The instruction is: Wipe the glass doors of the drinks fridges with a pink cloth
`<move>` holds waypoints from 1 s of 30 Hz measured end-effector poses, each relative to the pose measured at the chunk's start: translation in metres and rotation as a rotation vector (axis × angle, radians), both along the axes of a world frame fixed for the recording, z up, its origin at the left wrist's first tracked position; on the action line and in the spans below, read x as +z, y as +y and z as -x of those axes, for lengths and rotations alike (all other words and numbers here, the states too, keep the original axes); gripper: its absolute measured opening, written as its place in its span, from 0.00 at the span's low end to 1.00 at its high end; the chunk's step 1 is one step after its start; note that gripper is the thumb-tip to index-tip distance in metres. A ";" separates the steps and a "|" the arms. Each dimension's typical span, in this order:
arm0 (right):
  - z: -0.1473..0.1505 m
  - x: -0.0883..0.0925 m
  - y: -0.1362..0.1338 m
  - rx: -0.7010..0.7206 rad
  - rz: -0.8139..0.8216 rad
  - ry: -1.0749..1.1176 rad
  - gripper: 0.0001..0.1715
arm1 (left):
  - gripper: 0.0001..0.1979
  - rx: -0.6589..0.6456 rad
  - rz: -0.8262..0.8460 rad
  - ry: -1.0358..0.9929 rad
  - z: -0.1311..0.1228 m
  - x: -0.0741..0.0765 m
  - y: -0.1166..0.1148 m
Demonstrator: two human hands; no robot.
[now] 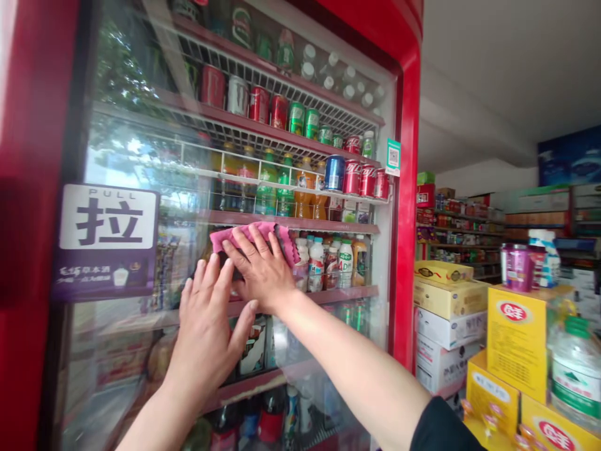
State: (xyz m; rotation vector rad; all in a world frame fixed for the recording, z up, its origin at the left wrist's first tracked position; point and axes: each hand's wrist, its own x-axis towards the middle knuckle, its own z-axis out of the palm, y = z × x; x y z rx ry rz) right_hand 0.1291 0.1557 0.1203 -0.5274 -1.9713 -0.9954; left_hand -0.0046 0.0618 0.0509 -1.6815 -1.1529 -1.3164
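Note:
My right hand (pixel 263 266) lies flat on a pink cloth (pixel 284 243) with a zigzag edge, holding it against the glass door (pixel 126 351) of a red drinks fridge. Its fingers point up and left, and cloth shows above and to the right of them. Just below and to the left, my left hand (pixel 204 322) is raised, palm towards the glass, with thumb and fingers apart and nothing in it. Whether its palm touches the glass I cannot tell. Behind the glass stand cans (pixel 259 105) and bottles (pixel 345 262) on several shelves.
A purple and white pull sign (pixel 109 241) is on the door's left side, and a green QR sticker (pixel 393 156) at upper right. To the right are yellow boxes (pixel 516 344), stacked cartons (pixel 451 329), a large water bottle (pixel 576 369) and stocked store shelves (pixel 469 235).

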 end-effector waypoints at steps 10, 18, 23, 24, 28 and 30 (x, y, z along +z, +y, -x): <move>-0.034 -0.004 0.020 -0.187 0.067 0.613 0.44 | 0.39 0.170 -0.007 0.065 0.052 0.023 -0.028; 0.085 0.006 -0.024 -0.065 0.078 0.406 0.40 | 0.38 0.188 -0.014 0.129 0.075 0.033 -0.044; 0.162 0.043 -0.050 0.093 0.042 0.265 0.40 | 0.40 0.208 -0.043 0.169 0.098 0.084 -0.050; 0.174 0.047 -0.055 0.115 0.032 0.225 0.42 | 0.40 0.223 -0.031 0.150 0.108 0.093 -0.050; 0.199 0.040 -0.069 0.156 0.009 0.076 0.52 | 0.44 0.243 0.048 0.099 0.150 0.108 -0.046; 0.197 0.026 -0.072 0.207 0.010 0.023 0.51 | 0.46 0.240 0.056 0.094 0.165 0.099 -0.043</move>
